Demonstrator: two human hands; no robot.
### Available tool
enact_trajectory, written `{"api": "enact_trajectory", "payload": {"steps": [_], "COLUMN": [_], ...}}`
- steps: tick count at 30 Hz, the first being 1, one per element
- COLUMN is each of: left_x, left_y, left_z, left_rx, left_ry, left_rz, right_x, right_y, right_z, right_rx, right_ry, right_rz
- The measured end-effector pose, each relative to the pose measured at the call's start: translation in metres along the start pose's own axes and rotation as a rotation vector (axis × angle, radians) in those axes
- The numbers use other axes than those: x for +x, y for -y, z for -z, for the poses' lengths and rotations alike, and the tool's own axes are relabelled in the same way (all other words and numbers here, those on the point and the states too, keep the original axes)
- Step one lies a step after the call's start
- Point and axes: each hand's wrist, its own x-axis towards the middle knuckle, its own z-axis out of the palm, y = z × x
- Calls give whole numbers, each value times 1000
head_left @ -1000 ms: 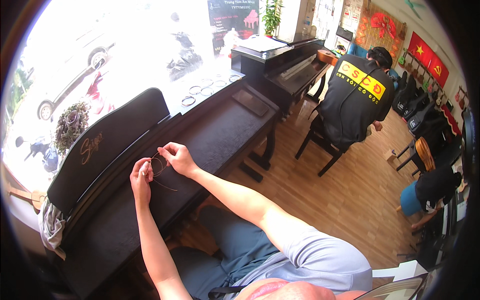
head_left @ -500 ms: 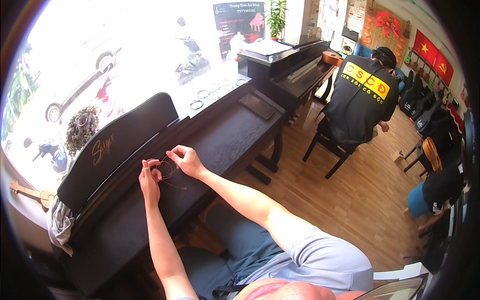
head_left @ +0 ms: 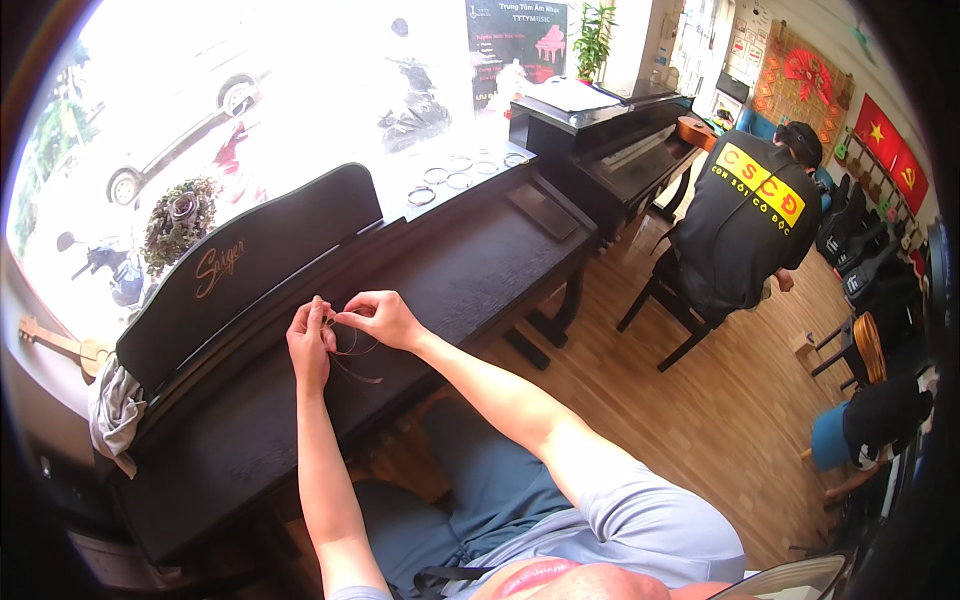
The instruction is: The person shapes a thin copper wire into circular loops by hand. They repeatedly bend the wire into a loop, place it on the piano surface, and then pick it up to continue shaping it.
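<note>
Above the black piano's closed lid (head_left: pixel 450 300), both hands hold one thin, looped string (head_left: pixel 362 379), wire-like and reddish-brown. My left hand (head_left: pixel 310 350) is upright, its fingertips pinched on the coil. From the right, my right hand (head_left: pixel 388 320) meets it with thumb and forefinger closed on the string. The two sets of fingertips almost touch. A loop hangs beneath them, and one loose end trails toward me. Exactly how the string passes between the fingers is too fine to make out.
Several coiled rings (head_left: pixel 421 196) lie on the window ledge behind the piano. A dark flat tablet-like object (head_left: pixel 545 212) rests at the lid's right end. A grey cloth (head_left: pixel 115 405) hangs at the left end. Another person (head_left: pixel 745 220) sits on a black chair by a second piano (head_left: pixel 610 150).
My right hand has drawn in close to my left, and the loop between them has shifted. The view has swung slightly left, so the surroundings appear farther right.
</note>
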Motion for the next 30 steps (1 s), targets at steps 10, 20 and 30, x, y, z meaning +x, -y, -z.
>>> {"api": "enact_trajectory", "payload": {"steps": [10, 20, 30], "left_x": [3, -1, 13], "left_y": [1, -3, 12], "left_z": [-3, -8, -1], "left_rx": [88, 126, 123], "left_ry": [39, -3, 0], "left_rz": [-11, 8, -29], "right_x": [5, 3, 12], "right_y": [-8, 3, -21], "right_z": [-1, 2, 0], "right_rx": [120, 181, 284], "right_ry": [-59, -11, -137], "right_rz": [-82, -141, -77]}}
